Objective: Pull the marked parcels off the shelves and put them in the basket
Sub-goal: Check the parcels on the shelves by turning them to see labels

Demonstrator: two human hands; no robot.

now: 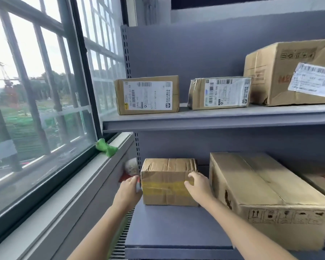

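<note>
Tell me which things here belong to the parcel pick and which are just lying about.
Job:
- small cardboard box with yellow tape, lower shelf
- left hand on its left side
- right hand on its front right corner

Lying about:
- green cloth on the sill
- long cardboard carton beside the box

Daylight enters a large gridded window [36,94] left of grey metal shelving [214,119] by a pale sill [68,188].
</note>
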